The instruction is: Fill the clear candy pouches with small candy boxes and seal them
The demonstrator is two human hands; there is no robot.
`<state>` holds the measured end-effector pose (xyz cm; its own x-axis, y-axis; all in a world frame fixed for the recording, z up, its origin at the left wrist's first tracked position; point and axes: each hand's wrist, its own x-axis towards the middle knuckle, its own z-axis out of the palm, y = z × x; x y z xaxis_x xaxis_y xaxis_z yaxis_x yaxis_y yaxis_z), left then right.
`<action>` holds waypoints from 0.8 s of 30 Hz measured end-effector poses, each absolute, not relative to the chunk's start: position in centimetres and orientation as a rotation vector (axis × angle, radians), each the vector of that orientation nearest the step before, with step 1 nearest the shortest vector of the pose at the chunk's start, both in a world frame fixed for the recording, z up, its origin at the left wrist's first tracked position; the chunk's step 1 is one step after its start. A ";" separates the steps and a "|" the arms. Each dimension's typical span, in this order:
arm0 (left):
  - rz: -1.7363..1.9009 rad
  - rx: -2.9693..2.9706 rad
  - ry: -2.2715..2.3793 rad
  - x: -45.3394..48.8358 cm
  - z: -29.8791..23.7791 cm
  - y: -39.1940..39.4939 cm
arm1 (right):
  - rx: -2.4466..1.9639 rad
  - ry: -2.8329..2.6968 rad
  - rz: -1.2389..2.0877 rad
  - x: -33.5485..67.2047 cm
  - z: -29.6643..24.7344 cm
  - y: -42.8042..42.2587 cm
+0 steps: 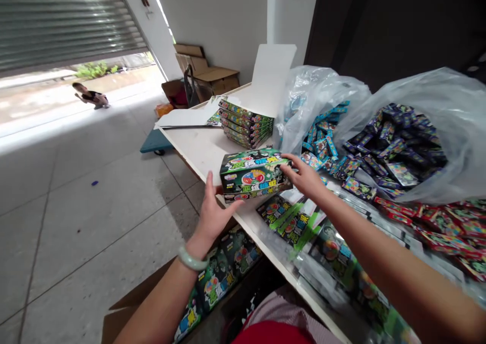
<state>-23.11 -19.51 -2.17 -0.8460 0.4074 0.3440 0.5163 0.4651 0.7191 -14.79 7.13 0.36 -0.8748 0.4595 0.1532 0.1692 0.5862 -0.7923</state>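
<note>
- We see a glossy, rectangular, dark green-and-black cardboard box (pixel 253 176), printed with a red round motif and bold white, green, yellow and blue lettering.
- It is at the edge of the white bench (pixel 198 145).
- Our right hand (pixel 306 176) grasps its right end.
- Our left hand (pixel 213 213) is spread by its lower left corner; we cannot tell whether they touch.
- Beyond stand stacked green printed cardboard packs (pixel 243 123).

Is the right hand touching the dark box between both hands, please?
Touching: in the head view, the right hand grips the dark box by one end.
</note>
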 end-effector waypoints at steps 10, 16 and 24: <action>-0.305 -1.427 -2.371 -25.6 6.2 -17.3 | -0.572 -2.859 1.012 -18.5 7.7 9.6; -0.344 -1.547 -2.397 -26.7 7.2 -15.5 | -0.203 -2.777 0.773 -16.9 7.3 8.9; -0.433 -1.637 -2.415 -26.6 8.6 -16.4 | 0.334 -2.760 0.327 -16.1 7.1 8.3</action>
<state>-26.59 -16.44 8.62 -0.3712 0.8725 0.3177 0.9285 0.3468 0.1323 -16.14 8.27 7.12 -0.9142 -0.1891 0.3584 -0.2677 0.9458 -0.1838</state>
